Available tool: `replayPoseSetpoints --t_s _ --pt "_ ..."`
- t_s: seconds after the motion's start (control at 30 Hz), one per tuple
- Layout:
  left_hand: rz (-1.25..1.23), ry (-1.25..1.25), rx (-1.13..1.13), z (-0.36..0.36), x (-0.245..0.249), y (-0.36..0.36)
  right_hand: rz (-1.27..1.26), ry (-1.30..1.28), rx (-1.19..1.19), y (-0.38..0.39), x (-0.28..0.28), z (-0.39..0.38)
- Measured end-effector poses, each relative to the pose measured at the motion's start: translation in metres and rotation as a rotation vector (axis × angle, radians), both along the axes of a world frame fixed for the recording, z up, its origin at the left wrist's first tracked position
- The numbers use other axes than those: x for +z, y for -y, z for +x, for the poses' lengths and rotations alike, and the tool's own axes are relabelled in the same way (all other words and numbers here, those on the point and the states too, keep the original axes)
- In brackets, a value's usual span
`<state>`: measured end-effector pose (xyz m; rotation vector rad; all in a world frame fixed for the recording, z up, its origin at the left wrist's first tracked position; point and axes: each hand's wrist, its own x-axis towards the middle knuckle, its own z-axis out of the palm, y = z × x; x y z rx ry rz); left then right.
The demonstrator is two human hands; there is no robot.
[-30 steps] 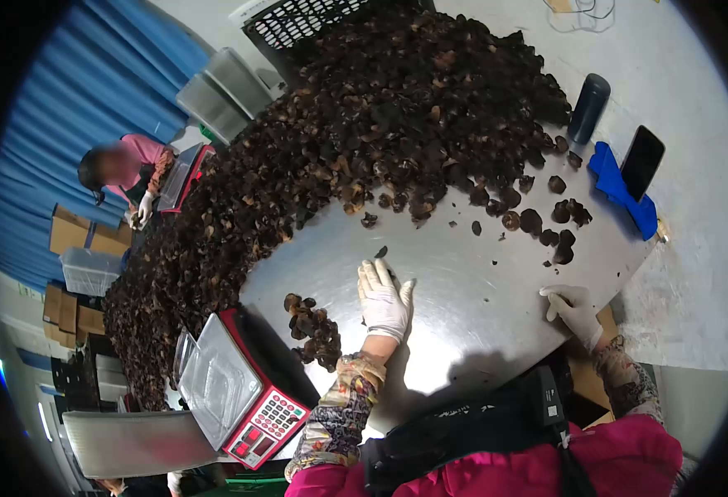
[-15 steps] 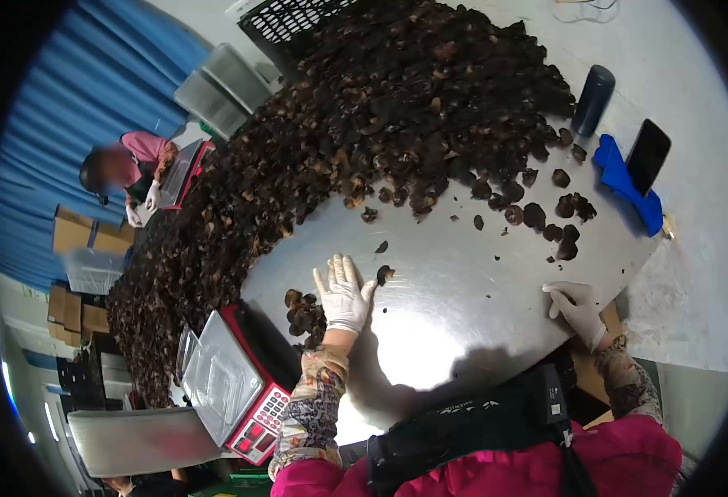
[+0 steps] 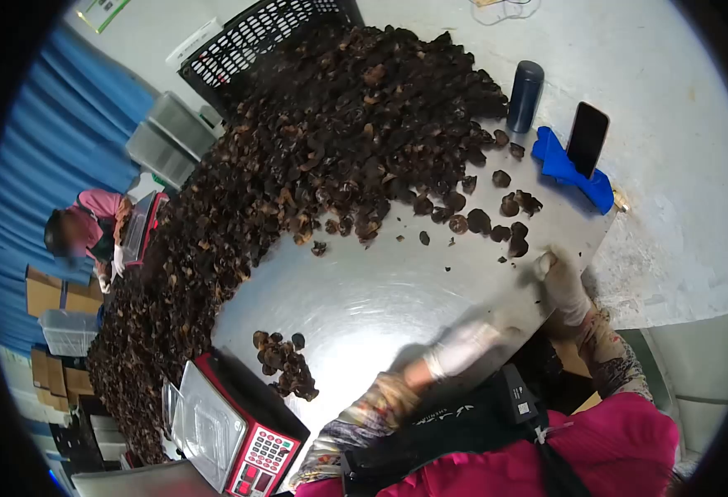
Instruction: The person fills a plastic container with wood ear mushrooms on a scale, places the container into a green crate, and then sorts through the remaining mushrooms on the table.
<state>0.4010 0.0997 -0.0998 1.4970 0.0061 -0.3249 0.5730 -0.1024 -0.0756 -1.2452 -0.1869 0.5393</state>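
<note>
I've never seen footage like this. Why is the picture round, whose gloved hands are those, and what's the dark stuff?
There is no machine: a person wears a wide-angle camera on the head, looking down, hence the round, bent view. The white-gloved left hand is blurred near the shiny round metal table; the white-gloved right hand rests at its edge. Neither visibly holds anything. A big heap of dark brown dried pieces, like mushrooms, covers its far side; a small pile lies beside a red weighing scale. A black phone leans on a blue cloth.
</note>
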Motion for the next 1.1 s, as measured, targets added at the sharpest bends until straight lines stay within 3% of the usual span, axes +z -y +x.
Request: replayPoseSetpoints --t_s 0.03,0.1,0.13,0.23,0.27,0.37,0.57,0.7,0.83,0.9,0.97,1.03,1.1 --pt "0.198 0.342 -0.218 0.0 0.021 0.02 0.109 -0.035 -0.063 0.004 0.006 0.01" --pt "0.415 0.455 -0.143 0.006 0.029 0.007 -0.037 0.046 -0.072 0.017 0.017 0.016" --pt "0.352 0.464 0.102 0.008 0.026 -0.009 -0.179 0.123 -0.069 0.022 0.018 0.017" --pt "0.816 0.52 0.396 0.028 0.026 -0.088 -0.292 0.109 -0.093 0.028 0.007 0.022" --pt "0.836 0.504 0.462 0.034 0.013 -0.111 -0.282 0.11 -0.095 0.024 0.004 0.021" --pt "1.117 0.413 0.387 0.044 0.002 -0.16 -0.418 0.318 0.041 0.016 -0.004 0.016" --pt "1.207 0.335 0.316 0.084 -0.003 -0.164 -0.418 0.291 0.058 0.019 0.0 0.015" --pt "1.185 0.491 0.21 0.083 0.004 -0.125 -0.453 0.346 0.051 0.018 0.003 0.014" --pt "0.824 0.53 -0.01 0.067 0.019 -0.086 -0.429 0.348 0.027 0.019 -0.004 0.014" --pt "0.826 0.554 -0.003 0.069 0.013 -0.081 -0.436 0.339 0.013 0.017 -0.001 0.013" --pt "1.039 0.502 0.286 0.079 0.007 -0.077 -0.442 0.335 0.0 0.018 0.001 0.011" --pt "1.129 0.499 0.231 0.082 0.008 -0.064 -0.42 0.337 -0.008 0.017 -0.004 0.012" --pt "0.926 0.583 0.069 0.075 0.007 -0.04 -0.434 0.341 -0.02 0.018 -0.005 0.012"
